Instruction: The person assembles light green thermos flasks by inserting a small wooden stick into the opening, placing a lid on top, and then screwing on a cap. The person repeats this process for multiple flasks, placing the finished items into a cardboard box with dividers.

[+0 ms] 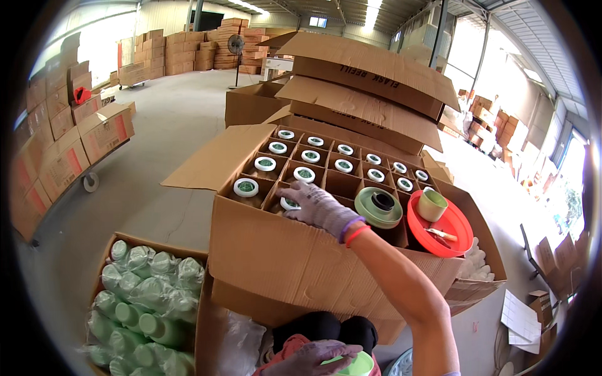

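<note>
A large open carton (269, 241) with cardboard dividers holds several upright bottles with white rims and green centres. My right hand (316, 207), in a grey glove, reaches over its near edge, fingers bent around one white-rimmed bottle (290, 203) in the front row. Low over my lap, my gloved left hand (313, 360) rests its fingers on a light green container (359, 365), cut off by the lower edge. On the dividers sit a green round lid (379, 216) with a black piece on it and a red bowl (461, 229) holding a green cup (433, 205).
A carton of green plastic-wrapped bottles (150, 301) stands at lower left. Open flaps (370, 69) rise behind the divided carton. Boxes on a wheeled trolley (100, 135) are at left, a standing fan (236, 47) farther back. White items fill a carton (480, 263) at right.
</note>
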{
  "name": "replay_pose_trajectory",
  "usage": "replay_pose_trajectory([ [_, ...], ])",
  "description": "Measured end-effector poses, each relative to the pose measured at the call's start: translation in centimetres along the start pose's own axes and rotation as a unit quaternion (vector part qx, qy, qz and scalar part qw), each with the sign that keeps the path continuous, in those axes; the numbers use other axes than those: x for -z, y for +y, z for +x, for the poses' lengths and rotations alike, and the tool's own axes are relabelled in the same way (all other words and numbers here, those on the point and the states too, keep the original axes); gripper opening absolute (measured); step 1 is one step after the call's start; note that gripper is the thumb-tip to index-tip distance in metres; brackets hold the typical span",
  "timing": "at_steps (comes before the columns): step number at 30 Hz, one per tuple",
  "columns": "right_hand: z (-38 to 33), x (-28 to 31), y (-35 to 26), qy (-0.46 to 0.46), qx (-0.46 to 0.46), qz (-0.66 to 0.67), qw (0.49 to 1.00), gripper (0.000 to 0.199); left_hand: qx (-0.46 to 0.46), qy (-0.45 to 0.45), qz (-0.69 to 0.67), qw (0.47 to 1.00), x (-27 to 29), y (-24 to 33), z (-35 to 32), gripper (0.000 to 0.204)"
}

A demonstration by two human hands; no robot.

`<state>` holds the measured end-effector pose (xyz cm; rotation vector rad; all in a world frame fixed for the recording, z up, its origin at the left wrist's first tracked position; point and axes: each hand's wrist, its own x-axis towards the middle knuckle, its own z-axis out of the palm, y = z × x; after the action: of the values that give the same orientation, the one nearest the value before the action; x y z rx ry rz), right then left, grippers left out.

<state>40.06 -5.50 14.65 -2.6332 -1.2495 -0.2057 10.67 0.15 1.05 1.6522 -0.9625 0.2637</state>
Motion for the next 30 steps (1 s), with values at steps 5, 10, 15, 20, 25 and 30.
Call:
replay_pose_trajectory([
  [5,0.5,-0.9,1.2,0.016,0.000,0.052,0.999,0.058,-0.072,0.024,-0.042,0.996,0.1,-0.8,0.3,0.031],
  [10,-2.0,7.1,-0.5,0.192,-0.023,0.146,0.970,0.058,0.225,0.129,-0.345,0.902,4.3,0.3,1.8,0.036],
  [15,-10.7,13.6,-6.2,0.268,0.068,0.128,0.953,0.060,0.130,0.364,-0.422,0.820,7.8,-0.3,6.2,0.059],
  [20,-19.7,8.2,-9.6,0.239,0.107,0.132,0.956,0.063,0.194,0.288,-0.525,0.777,7.6,-2.1,4.7,0.069],
  [25,-25.9,-0.9,-9.9,0.319,0.076,-0.013,0.945,0.047,0.260,0.252,-0.590,0.722,2.9,0.0,2.7,0.066],
  [30,-28.4,-1.6,-11.0,0.228,0.008,0.372,0.900,0.061,0.203,0.236,-0.218,0.925,2.2,-0.3,2.2,0.058],
])
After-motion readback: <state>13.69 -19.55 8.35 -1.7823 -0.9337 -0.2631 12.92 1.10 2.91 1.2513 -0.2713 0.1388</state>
